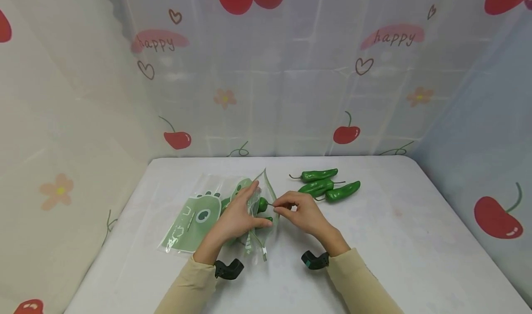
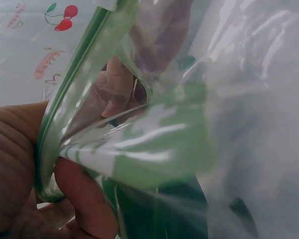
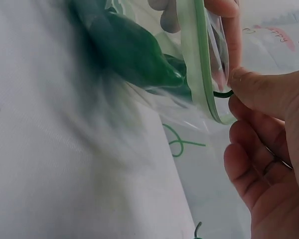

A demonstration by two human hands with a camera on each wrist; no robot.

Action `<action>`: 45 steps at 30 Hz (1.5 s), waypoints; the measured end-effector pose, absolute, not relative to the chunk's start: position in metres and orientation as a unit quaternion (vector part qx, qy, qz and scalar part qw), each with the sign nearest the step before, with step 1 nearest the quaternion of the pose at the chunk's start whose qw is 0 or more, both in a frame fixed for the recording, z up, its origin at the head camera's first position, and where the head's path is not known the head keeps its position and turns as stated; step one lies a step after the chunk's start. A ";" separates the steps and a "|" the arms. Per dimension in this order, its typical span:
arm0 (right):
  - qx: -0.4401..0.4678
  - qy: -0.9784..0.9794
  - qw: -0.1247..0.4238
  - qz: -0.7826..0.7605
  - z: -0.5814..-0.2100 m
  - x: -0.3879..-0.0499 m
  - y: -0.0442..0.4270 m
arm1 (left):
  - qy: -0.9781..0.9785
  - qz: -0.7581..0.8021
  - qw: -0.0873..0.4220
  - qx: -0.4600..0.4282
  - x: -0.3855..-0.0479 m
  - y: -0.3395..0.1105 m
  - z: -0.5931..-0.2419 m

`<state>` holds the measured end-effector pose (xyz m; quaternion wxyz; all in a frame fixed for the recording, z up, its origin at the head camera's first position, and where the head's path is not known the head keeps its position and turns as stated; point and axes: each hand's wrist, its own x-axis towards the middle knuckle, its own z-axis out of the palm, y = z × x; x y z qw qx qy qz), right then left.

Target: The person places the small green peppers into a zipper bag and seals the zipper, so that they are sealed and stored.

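A clear zip bag (image 1: pixel 193 228) with a green cartoon print lies on the left of the table. My left hand (image 1: pixel 238 217) holds its mouth; in the left wrist view, the thumb and fingers grip the green zip edge (image 2: pixel 74 84). With thumb and fingertips, my right hand (image 1: pixel 305 213) pinches the thin stem of a green chili pepper (image 1: pixel 262 205). That pepper's body is at the bag's opening, partly hidden by the plastic. More green pepper (image 3: pixel 134 50) shows through the bag in the right wrist view.
Three green chili peppers lie loosely together right of the bag: one at the back (image 1: pixel 320 175), one in the middle (image 1: pixel 317 187), one at the right (image 1: pixel 342 192). The white table (image 1: pixel 395 240) meets a patterned curtain (image 1: pixel 282 83) behind.
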<state>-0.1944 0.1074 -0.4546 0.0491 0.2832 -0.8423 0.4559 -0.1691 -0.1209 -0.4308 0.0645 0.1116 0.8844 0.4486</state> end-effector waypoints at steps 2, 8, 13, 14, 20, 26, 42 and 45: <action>0.283 -0.844 0.050 0.453 -0.454 -0.194 0.104 | 0.884 0.449 0.065 0.113 -0.168 -0.121 -0.431; 0.272 -0.856 0.050 0.438 -0.454 -0.195 0.095 | 0.883 0.450 0.063 0.115 -0.169 -0.122 -0.433; 0.253 -0.865 0.042 0.431 -0.454 -0.196 0.089 | 0.883 0.450 0.062 0.118 -0.170 -0.122 -0.433; 0.249 -0.867 0.039 0.429 -0.454 -0.196 0.087 | 0.883 0.450 0.062 0.119 -0.170 -0.122 -0.433; 0.239 -0.876 0.027 0.418 -0.455 -0.197 0.080 | 0.884 0.447 0.058 0.120 -0.169 -0.122 -0.431; 0.246 -0.881 0.018 0.403 -0.458 -0.196 0.076 | 0.882 0.450 0.059 0.124 -0.169 -0.123 -0.431; 0.261 -0.869 0.047 0.418 -0.457 -0.199 0.093 | 0.880 0.455 0.060 0.120 -0.170 -0.123 -0.433; 0.254 -0.865 0.059 0.429 -0.455 -0.202 0.104 | 0.880 0.455 0.058 0.120 -0.169 -0.123 -0.433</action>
